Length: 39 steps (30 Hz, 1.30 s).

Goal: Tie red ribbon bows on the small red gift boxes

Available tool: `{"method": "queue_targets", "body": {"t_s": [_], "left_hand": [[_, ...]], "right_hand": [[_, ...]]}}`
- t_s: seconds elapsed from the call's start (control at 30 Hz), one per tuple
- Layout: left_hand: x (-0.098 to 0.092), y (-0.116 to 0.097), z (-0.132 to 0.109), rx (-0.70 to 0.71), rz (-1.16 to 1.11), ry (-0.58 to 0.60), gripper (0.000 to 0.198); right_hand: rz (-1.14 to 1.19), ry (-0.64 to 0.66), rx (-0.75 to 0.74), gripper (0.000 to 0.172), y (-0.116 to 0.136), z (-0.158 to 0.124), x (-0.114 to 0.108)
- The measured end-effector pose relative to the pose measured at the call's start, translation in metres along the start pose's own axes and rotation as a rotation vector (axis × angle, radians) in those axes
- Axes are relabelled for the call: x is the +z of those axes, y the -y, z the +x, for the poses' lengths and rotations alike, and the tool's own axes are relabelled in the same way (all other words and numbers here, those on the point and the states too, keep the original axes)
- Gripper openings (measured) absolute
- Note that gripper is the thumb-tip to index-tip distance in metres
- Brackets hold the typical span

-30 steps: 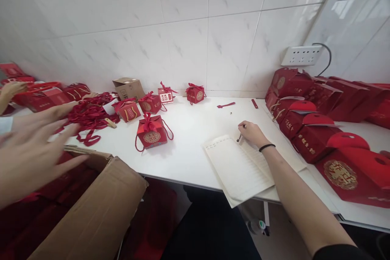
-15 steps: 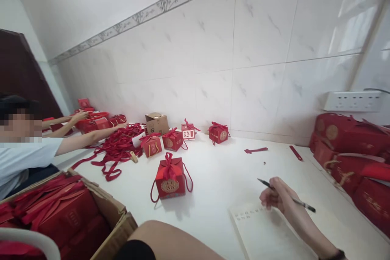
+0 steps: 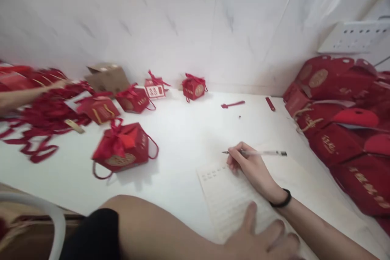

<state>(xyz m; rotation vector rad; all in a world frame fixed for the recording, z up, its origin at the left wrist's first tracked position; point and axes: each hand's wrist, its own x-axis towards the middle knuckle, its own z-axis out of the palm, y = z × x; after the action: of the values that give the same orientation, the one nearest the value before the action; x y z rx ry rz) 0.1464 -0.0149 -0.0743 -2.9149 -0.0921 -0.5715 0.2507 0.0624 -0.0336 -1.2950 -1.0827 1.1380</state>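
The right hand (image 3: 250,168) holds a pen (image 3: 268,153), with its thumb and fingers closed on it. The pen lies nearly flat, with its dark tip to the left and its back end to the right. The tip is just past the top edge of the book (image 3: 211,201), over the white table (image 3: 179,158), and I cannot tell if it touches anything. A black band (image 3: 283,199) is around the right wrist. The left hand (image 3: 262,241) is low over the page, its fingers spread apart and blurry, with nothing seen in them. The book lies on the table under the 2 hands, with 2 short rows of marks near its top left corner. A black sleeve (image 3: 91,231) shows on the left arm. To the left and back sit 5 small boxes (image 3: 195,88), and the nearest box (image 3: 138,144) has a bow and cord handles. Past them are a pile of ribbon (image 3: 45,111), with another person's arm (image 3: 24,95) reaching to it, and a brown box (image 3: 108,82). A thin red strip (image 3: 234,104) and a red tag (image 3: 269,104) lie beyond the pen. On the right is a heap of red boxes (image 3: 329,144), with a socket (image 3: 356,35) on the wall above.
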Motion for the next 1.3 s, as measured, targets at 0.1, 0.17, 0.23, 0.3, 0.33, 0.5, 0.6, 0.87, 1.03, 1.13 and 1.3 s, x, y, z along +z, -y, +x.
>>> {"method": "queue_targets", "body": {"t_s": [0.1,0.17,0.23,0.3,0.33,0.5,0.6,0.87,1.03,1.13,1.3], "left_hand": [[0.005,-0.006,-0.006,-0.043,0.002,-0.144,0.030],[0.007,-0.009,-0.006,-0.078,0.003,-0.206,0.028],[0.007,-0.011,-0.006,-0.103,-0.004,-0.245,0.027],[0.006,-0.013,-0.004,-0.109,-0.015,-0.249,0.026],[0.006,-0.014,-0.003,-0.110,-0.024,-0.256,0.025],[0.004,-0.016,0.002,-0.201,-0.114,-0.390,0.018],[0.003,-0.017,0.005,-0.248,-0.158,-0.441,0.016],[0.004,-0.020,0.008,-0.275,-0.214,-0.469,0.016],[0.003,-0.021,0.005,-0.230,-0.182,-0.357,0.016],[0.004,-0.022,0.004,-0.209,-0.186,-0.328,0.019],[0.003,-0.022,0.004,-0.212,-0.186,-0.341,0.019]], "right_hand": [[-0.004,-0.092,-0.013,0.034,0.001,-0.002,-0.002],[-0.027,-0.097,-0.003,0.031,0.001,-0.004,-0.001],[-0.051,-0.088,0.018,0.029,0.001,-0.006,0.000],[-0.098,-0.091,0.024,0.027,0.002,-0.010,0.002],[-0.139,-0.097,0.013,0.026,0.003,-0.012,0.004],[-0.401,-0.063,-0.065,0.028,0.005,-0.024,0.009],[-0.488,-0.069,-0.062,0.032,0.005,-0.025,0.008],[-0.578,-0.063,-0.056,0.035,0.005,-0.021,0.008],[-0.591,-0.066,-0.047,0.034,0.006,-0.023,0.009],[-0.595,-0.069,-0.035,0.035,0.007,-0.023,0.009],[-0.598,-0.107,-0.039,0.033,0.007,-0.023,0.009]]}}
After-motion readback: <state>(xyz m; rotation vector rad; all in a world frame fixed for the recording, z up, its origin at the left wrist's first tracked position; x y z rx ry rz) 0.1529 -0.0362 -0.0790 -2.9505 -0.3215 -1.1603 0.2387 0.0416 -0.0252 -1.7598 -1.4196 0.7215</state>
